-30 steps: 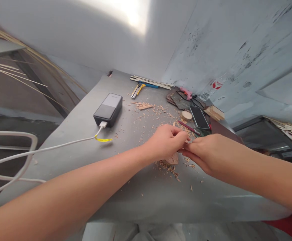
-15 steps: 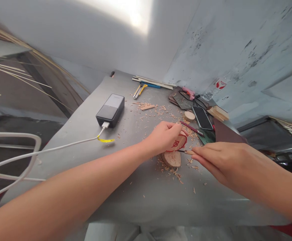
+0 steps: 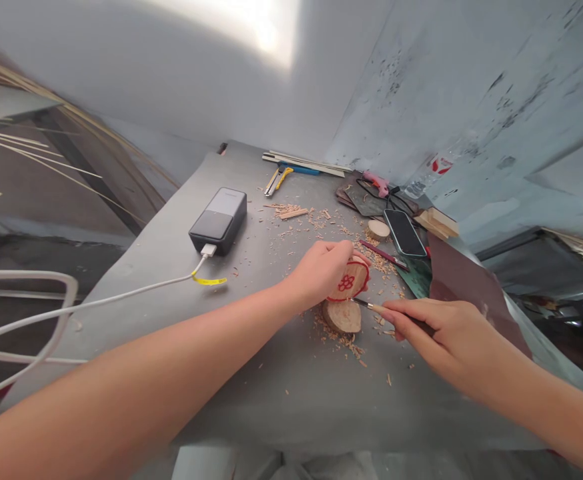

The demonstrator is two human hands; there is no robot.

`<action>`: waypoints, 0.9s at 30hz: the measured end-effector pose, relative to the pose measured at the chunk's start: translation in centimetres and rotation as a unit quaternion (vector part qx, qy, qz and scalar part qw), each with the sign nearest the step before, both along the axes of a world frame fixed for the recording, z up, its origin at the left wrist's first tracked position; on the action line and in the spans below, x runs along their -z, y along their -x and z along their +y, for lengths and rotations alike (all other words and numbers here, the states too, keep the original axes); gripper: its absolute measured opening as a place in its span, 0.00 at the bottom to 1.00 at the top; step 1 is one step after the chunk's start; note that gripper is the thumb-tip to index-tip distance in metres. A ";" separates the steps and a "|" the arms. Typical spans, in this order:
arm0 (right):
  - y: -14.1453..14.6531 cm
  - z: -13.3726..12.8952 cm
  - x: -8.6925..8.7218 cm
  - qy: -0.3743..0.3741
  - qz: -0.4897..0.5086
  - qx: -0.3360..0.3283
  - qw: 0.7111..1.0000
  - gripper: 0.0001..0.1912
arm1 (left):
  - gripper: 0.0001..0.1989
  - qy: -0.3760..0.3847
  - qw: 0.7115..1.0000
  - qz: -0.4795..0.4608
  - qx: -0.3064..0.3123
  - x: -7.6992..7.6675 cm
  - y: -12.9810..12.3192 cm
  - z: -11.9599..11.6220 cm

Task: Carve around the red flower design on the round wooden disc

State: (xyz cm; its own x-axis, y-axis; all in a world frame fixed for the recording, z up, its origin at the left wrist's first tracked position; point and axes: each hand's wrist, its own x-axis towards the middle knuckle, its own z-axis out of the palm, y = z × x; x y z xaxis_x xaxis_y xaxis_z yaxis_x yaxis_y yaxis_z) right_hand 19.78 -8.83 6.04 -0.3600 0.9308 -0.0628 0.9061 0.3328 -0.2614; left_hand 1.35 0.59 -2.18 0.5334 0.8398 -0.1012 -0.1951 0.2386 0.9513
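My left hand (image 3: 324, 270) grips a round wood slice (image 3: 354, 281) with a red rim and a red flower on its face. The slice is tilted, its lower edge at a second wood slice (image 3: 342, 317) lying on the grey table (image 3: 251, 373). Closed around the handle of a thin carving tool (image 3: 375, 308) is my right hand (image 3: 424, 323). The tool's metal tip meets the lower edge of the red-marked slice. Wood shavings (image 3: 354, 348) lie around the lower slice.
A power bank (image 3: 220, 220) with a white cable stands at the left. Behind lie a yellow cutter (image 3: 279, 180) and thin wood strips. To the right are a phone (image 3: 404, 233), a dark red knife (image 3: 382, 255), a small wood disc (image 3: 378, 231), a pink glue gun (image 3: 376, 183) and a bottle (image 3: 427, 175).
My right hand has turned and lowered a little, showing more of the tool. The red-marked slice has shifted slightly left and its flower shows more fully.
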 end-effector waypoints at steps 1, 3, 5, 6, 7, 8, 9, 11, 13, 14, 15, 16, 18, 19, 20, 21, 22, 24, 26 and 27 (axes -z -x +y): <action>0.0 0.0 0.1 0.006 0.003 0.005 1.000 0.21 | 0.18 0.003 1.000 -0.016 0.007 0.1 0.0 0.0; 0.1 0.0 0.3 0.018 0.009 0.018 1.000 0.21 | 0.17 0.010 0.999 -0.047 0.018 0.2 0.0 0.1; 0.1 0.0 0.5 0.036 0.022 0.043 0.998 0.21 | 0.15 0.017 0.998 -0.062 0.019 0.4 -0.1 0.1; 0.1 0.0 0.6 0.049 0.032 0.062 0.996 0.21 | 0.15 0.019 0.998 -0.065 0.016 0.5 -0.1 0.1; 0.2 -0.1 0.8 0.065 0.043 0.084 0.993 0.21 | 0.15 0.021 0.998 -0.065 0.012 0.6 -0.2 0.0; 0.2 -0.1 0.9 0.083 0.053 0.108 0.989 0.23 | 0.15 0.021 0.998 -0.064 0.008 0.7 -0.2 0.0; 0.2 -0.2 1.1 0.102 0.060 0.128 0.985 0.24 | 0.15 0.021 0.998 -0.062 0.003 0.8 -0.3 -0.1; 0.2 -0.4 1.6 0.121 0.068 0.153 0.978 0.27 | 0.15 0.018 0.998 -0.054 -0.008 0.8 -0.4 -0.2; 0.2 -0.8 2.2 0.101 0.072 0.146 0.981 0.25 | 0.14 0.014 0.999 -0.046 -0.018 0.7 -0.4 -0.4; 0.2 -1.1 2.6 0.075 0.073 0.132 0.986 0.24 | 0.15 0.012 0.999 -0.043 -0.022 0.6 -0.4 -0.4; 0.1 -1.3 2.9 0.042 0.075 0.112 0.990 0.21 | 0.15 0.010 0.999 -0.041 -0.025 0.5 -0.4 -0.5; 0.1 -1.5 3.2 0.006 0.078 0.091 0.993 0.19 | 0.15 0.009 0.999 -0.038 -0.026 0.4 -0.4 -0.6; 0.0 -1.9 3.6 -0.035 0.091 0.073 0.993 0.16 | 0.15 0.006 0.999 -0.032 -0.028 0.1 -0.4 -0.8; 0.0 -1.9 3.7 -0.026 0.099 0.087 0.991 0.16 | 0.15 0.003 0.999 -0.028 -0.031 0.0 -0.4 -0.9; 0.0 -1.9 3.6 0.002 0.105 0.111 0.988 0.17 | 0.15 -0.002 0.999 -0.023 -0.035 -0.2 -0.4 -1.0; 0.1 -1.8 3.5 0.041 0.110 0.138 0.983 0.20 | 0.15 -0.009 0.999 -0.017 -0.039 -0.3 -0.4 -1.2; 0.1 -1.7 3.4 0.083 0.113 0.163 0.977 0.23 | 0.15 -0.016 0.999 -0.013 -0.044 -0.4 -0.4 -1.3; 0.3 -1.4 3.1 0.143 0.119 0.187 0.965 0.30 | 0.14 -0.031 0.998 -0.006 -0.051 -0.5 -0.5 -1.6; 0.4 -1.3 3.0 0.157 0.127 0.187 0.961 0.33 | 0.15 -0.043 0.998 -0.001 -0.055 -0.6 -0.5 -1.8; 0.5 -1.3 3.0 0.153 0.128 0.184 0.963 0.33 | 0.15 -0.047 0.997 0.000 -0.057 -0.6 -0.6 -1.8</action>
